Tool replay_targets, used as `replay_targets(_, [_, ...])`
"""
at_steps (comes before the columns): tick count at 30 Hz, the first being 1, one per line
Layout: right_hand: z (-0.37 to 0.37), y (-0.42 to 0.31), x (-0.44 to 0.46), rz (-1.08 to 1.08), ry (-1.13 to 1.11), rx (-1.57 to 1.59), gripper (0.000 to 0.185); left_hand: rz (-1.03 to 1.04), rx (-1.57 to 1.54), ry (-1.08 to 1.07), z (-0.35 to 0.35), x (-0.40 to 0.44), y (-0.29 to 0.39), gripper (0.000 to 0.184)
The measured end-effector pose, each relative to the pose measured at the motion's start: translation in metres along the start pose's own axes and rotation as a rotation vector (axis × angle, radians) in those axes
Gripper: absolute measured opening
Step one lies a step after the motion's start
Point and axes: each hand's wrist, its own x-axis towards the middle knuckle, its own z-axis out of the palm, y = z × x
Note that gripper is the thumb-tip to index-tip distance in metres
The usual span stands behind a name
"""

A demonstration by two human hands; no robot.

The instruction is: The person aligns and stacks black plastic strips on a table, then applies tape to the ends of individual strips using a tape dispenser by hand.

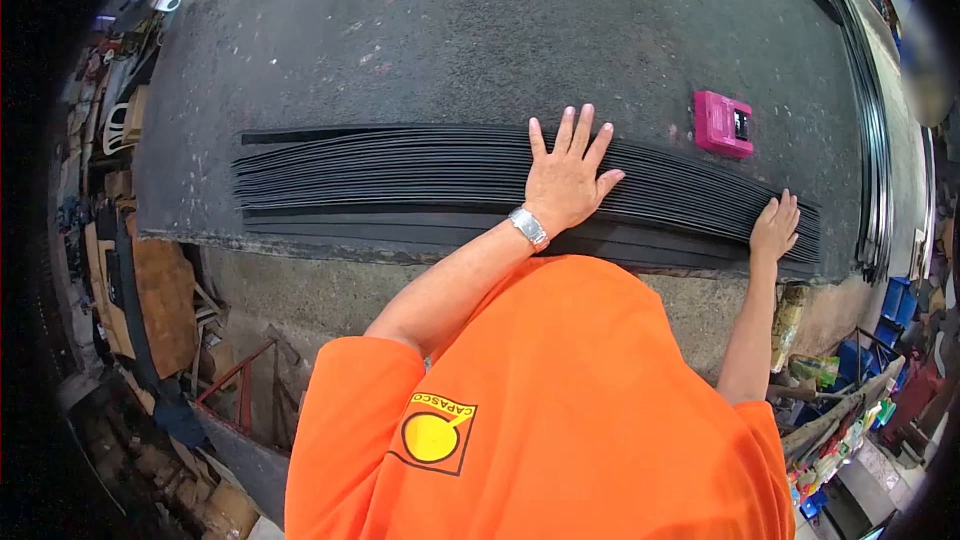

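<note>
A long stack of thin black strips (400,168) lies across the dark work surface, its strips fanned side by side. My left hand (568,180), with a metal-banded watch at the wrist, rests flat on the strips near the middle, fingers spread. Toward the stack's right end, my right hand (775,228) lies over the strips with its fingers extended and slightly bent. Wider flat black strips (370,228) show along the near side, partly under the stack. What lies beneath my palms is hidden.
A pink box-shaped device (722,124) with a dark panel sits beyond the strips, to the right. Long bundled strips (868,110) run along the table's right side. Wooden boards (163,295) and clutter stand at the left; blue containers (898,302) are at the lower right.
</note>
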Motion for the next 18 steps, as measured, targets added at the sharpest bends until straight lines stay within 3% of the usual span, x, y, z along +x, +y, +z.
replay_targets(9, [0.005,0.004,0.003,-0.014,0.014,-0.002,0.054,0.091,-0.110,0.050,-0.013,-0.006,-0.035,0.064])
replay_targets(18, [-0.008,-0.008,-0.002,0.015,-0.010,0.021,0.054,0.036,0.029,-0.013,-0.036,-0.021,-0.090,0.057])
